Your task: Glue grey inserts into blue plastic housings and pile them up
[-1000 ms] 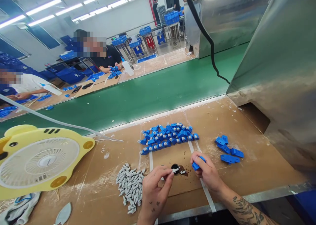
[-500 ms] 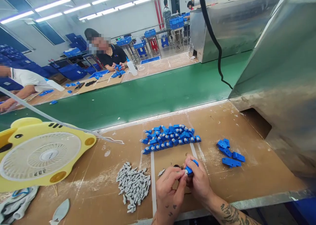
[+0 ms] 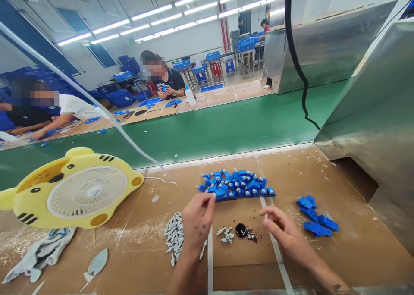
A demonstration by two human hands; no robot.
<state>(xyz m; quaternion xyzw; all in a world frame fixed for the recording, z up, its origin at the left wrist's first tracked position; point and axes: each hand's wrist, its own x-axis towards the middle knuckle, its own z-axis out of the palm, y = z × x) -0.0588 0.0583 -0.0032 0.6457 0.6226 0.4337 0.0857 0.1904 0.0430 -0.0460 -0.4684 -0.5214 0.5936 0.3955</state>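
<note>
My left hand (image 3: 198,221) reaches to the near left side of a cluster of blue plastic parts (image 3: 241,185) with pale tips. Its thumb and forefinger pinch one blue plastic part (image 3: 221,192) by its pale end. My right hand (image 3: 284,228) hovers over the cardboard to the right, fingers apart and holding nothing. Between the hands sit a small round cap of dark liquid (image 3: 241,230) and a few loose grey pieces (image 3: 227,235). A heap of grey pieces (image 3: 174,236) lies partly hidden behind my left hand and forearm.
Several blue parts (image 3: 318,226) lie at the right. A yellow animal-shaped fan (image 3: 93,191) stands left, above a glove (image 3: 42,256). A green conveyor belt (image 3: 207,129) runs beyond the bench. Metal housing (image 3: 371,109) rises at the right. Co-workers sit across the belt.
My hands have parted. The left carried the blue part up to the cluster; the right let go and moved right. The camera view shifted, uncovering the dark liquid and loose grey pieces.
</note>
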